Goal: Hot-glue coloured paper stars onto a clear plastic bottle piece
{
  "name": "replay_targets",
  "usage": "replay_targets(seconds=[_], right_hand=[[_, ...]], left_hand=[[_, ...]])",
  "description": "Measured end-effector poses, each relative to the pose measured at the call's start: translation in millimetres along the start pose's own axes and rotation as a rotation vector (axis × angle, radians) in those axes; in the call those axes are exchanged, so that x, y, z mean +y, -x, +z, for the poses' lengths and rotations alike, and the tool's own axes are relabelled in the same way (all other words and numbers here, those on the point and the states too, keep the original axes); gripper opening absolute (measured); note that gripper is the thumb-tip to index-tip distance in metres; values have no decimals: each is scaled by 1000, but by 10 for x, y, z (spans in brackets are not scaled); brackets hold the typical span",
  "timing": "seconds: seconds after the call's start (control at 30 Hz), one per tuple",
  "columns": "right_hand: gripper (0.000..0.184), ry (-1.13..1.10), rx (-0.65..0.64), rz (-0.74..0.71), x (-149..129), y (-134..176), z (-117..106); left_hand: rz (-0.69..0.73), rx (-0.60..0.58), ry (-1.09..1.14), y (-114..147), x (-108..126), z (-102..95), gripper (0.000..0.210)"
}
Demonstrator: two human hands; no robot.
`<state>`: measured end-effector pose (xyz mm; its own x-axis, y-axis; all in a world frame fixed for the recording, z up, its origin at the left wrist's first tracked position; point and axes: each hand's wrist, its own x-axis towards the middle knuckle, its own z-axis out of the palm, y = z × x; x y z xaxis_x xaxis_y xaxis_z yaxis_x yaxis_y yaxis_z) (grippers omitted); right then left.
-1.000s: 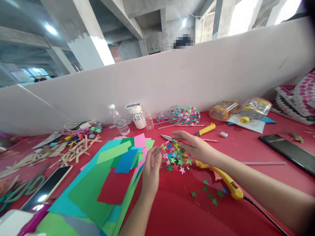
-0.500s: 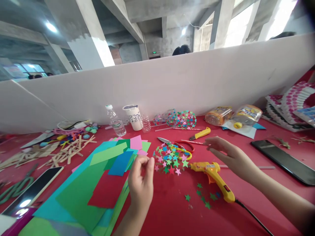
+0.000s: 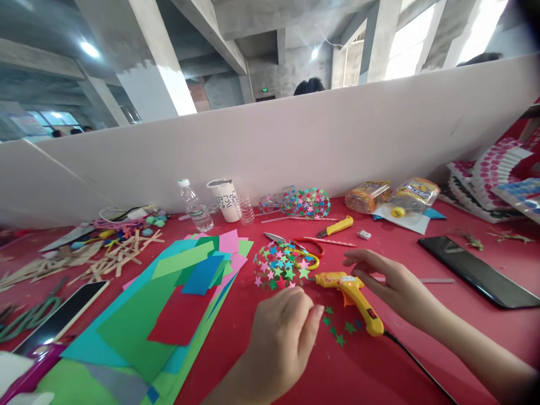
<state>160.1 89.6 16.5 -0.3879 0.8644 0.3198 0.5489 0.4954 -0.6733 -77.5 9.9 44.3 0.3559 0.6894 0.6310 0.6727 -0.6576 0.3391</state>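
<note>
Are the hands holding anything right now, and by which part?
Right hand rests over the glue gun, not gripping. Left hand: fingers pinched, contents unclear.

A fan of coloured paper sheets [image 3: 177, 292] lies on the red table [image 3: 422, 259]. Wooden sticks [image 3: 105, 260] are scattered at the left, near green-handled scissors [image 3: 29, 318] and a phone [image 3: 59, 318]. By the white partition [image 3: 295, 140] stand a water bottle [image 3: 193, 206] and a white cup [image 3: 225, 199]. A yellow utility knife [image 3: 336, 226] lies farther right, a black tablet [image 3: 478, 271] beyond, two snack packets [image 3: 390, 195] behind.
</note>
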Motion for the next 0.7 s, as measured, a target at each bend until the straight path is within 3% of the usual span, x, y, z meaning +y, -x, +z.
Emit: replay_targets(seconds=[0.2, 0.43, 0.53, 0.63, 0.7], right_hand=[[26, 82, -72, -82, -88, 102, 55], [33, 156, -160, -223, -218, 152, 142], [25, 234, -207, -306, -258, 166, 193], [19, 298, -270, -360, -305, 180, 255], [17, 309, -305, -366, -324, 190, 293]], left_hand=[[-134, 75, 120, 192, -70, 112, 20], [-104, 68, 227, 243, -80, 103, 16], [-164, 117, 174, 261, -99, 76, 20], [-86, 28, 87, 289, -112, 77, 6], [-4, -68, 35, 291, -107, 115, 19]])
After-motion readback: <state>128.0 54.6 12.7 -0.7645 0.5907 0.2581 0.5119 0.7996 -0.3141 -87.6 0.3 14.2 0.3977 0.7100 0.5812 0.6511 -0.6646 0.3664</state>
